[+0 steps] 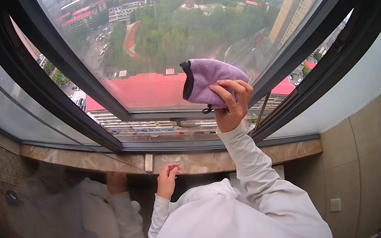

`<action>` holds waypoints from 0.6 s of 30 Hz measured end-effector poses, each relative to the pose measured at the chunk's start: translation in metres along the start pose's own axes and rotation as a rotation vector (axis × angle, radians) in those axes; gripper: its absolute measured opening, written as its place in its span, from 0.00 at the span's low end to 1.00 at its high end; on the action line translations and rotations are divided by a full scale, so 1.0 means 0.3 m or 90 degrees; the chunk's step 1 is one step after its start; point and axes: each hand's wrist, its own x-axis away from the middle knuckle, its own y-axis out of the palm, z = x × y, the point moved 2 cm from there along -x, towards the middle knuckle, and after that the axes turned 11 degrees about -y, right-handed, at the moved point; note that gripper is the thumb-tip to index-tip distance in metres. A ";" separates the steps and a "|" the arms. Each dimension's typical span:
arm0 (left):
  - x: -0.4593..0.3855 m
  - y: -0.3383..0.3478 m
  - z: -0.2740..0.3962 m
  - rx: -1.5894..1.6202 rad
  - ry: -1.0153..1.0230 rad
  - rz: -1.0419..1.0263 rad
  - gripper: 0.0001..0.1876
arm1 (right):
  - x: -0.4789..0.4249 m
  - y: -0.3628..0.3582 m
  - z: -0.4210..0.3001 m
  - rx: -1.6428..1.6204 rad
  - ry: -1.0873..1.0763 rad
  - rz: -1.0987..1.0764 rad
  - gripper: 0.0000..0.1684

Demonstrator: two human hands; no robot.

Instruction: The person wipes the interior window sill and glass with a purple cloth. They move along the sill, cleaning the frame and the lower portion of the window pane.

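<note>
My right hand [234, 103] grips a folded purple cloth [212, 78] with black edging and a small black loop. The cloth is up against or just before the glass pane [172, 47] of a tilted-out window with a dark frame; whether it touches is hard to tell. My left hand [168, 177] is near the inner edge of the brown stone windowsill [197, 162], its fingers loosely bent and holding nothing. Between the hands and the pane, a dark window handle [187, 123] is on the lower frame.
A small pale block [149, 163] lies on the sill. At the left a glass panel [61, 219] reflects a white-sleeved person. Beige wall tiles [338, 145] with a white wall plate [335, 205] are at the right. Gaps beside the window frame open to the street far below.
</note>
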 end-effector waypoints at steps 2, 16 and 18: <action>-0.003 0.011 0.005 0.016 0.015 -0.011 0.12 | 0.010 0.062 0.028 0.006 0.026 -0.022 0.29; 0.064 -0.078 0.017 0.026 -0.012 0.088 0.10 | 0.813 0.335 0.102 -0.075 0.270 -0.352 0.25; 0.072 -0.084 0.005 0.050 -0.011 0.097 0.10 | 0.799 0.342 0.070 -0.106 0.267 -0.361 0.26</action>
